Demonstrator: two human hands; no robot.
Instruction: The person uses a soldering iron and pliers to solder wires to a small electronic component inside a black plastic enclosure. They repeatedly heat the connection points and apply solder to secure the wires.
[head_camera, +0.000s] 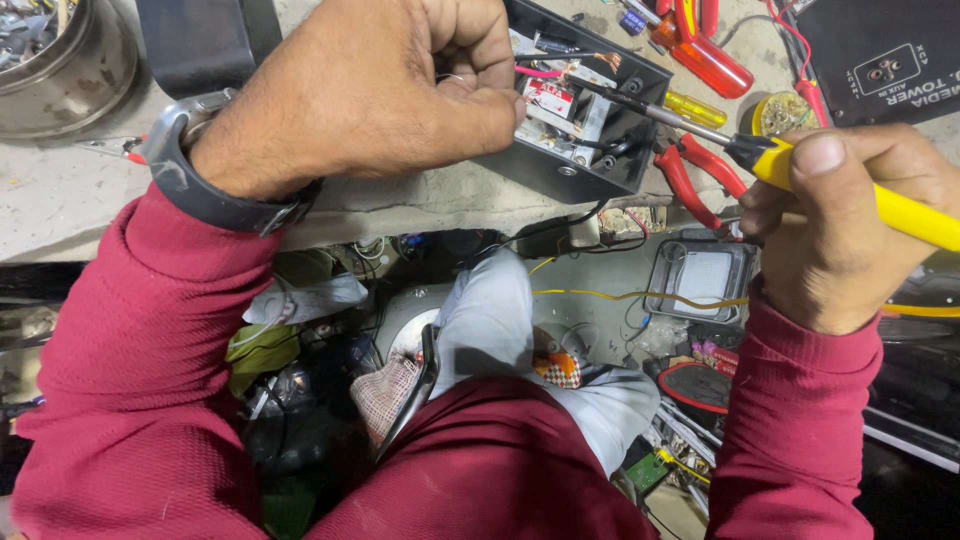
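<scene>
Inside the black box (590, 110), a red-white label (549, 97), perhaps.

A small white label with red print (549, 97) sits on a component inside the open black box (640, 160) at the top centre. At the top right corner, a black panel (850, 30) lying on the surface carries a white-outlined rectangular label with white lettering (893, 72).

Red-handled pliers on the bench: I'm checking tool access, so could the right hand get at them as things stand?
Probably yes. The red-handled pliers lie uncovered just beside the right hand, but that hand grips the yellow-handled soldering iron, which it would have to put down first.
</scene>
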